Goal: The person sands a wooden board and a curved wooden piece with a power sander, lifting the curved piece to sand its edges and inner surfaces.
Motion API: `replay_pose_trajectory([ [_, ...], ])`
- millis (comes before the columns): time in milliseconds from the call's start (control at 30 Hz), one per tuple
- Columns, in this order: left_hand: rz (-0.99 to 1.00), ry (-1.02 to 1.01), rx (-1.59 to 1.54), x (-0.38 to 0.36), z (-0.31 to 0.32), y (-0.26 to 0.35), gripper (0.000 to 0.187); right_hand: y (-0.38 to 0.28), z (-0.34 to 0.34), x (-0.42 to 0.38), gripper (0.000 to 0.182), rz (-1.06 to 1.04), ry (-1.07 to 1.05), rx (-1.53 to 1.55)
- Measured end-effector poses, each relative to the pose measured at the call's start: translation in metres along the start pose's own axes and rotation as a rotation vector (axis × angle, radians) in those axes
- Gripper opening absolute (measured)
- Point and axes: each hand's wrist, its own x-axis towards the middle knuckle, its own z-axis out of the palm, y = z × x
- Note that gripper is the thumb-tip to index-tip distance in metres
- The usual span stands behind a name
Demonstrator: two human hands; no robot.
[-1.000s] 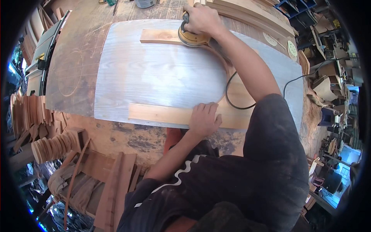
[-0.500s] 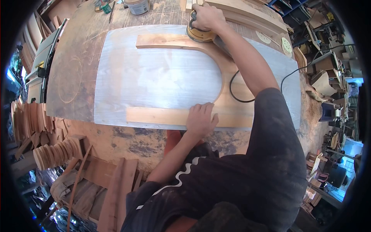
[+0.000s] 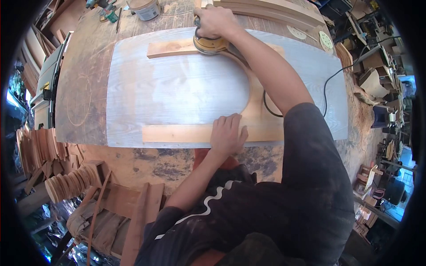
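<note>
My right hand is clamped on the sander, atop the far arm of the U-shaped wooden frame; I should keep it flat (edges round easily), left hand steadying the near arm.

The right hand holds a yellow sander on the U-shaped wooden piece.

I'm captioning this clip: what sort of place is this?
Probably a woodworking shop: the right hand holds a yellow power sander on a U-shaped wooden piece, with boards stacked behind.
</note>
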Motion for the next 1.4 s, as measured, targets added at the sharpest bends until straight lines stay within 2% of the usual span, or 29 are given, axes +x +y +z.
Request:
replay_pose_trajectory([
  [67,0.025,0.015,0.016,0.003,-0.001,0.000,0.045,-0.002,-0.006,0.022,0.067,0.045,-0.070,0.048],
  [100,0.003,-0.001,0.019,0.003,-0.001,0.000,0.045,-0.006,-0.008,0.028,0.053,0.049,-0.052,0.039],
  [433,-0.049,0.017,0.015,0.005,-0.002,0.004,0.043,0.019,-0.013,-0.012,0.061,0.076,-0.097,0.019],
  [633,-0.046,-0.008,0.027,0.003,0.001,0.005,0.044,0.065,-0.014,-0.031,0.064,0.219,0.008,-0.007],
  [733,-0.009,0.032,0.023,0.002,0.004,0.004,0.043,0.071,-0.014,-0.042,0.064,0.220,-0.069,0.021],
  [800,-0.004,0.041,0.020,0.004,0.005,0.003,0.042,0.068,-0.005,-0.055,0.063,0.155,-0.017,-0.066],
  [1067,0.001,0.054,0.041,0.005,0.005,0.004,0.041,0.087,0.000,-0.041,0.062,0.179,0.022,-0.015],
  [1300,-0.010,0.056,0.048,0.003,0.007,0.004,0.043,0.083,-0.009,-0.101,0.064,0.082,-0.035,-0.024],
  [1400,-0.005,0.084,0.033,0.005,0.009,0.006,0.044,0.101,-0.005,-0.088,0.059,0.176,0.029,-0.044],
])
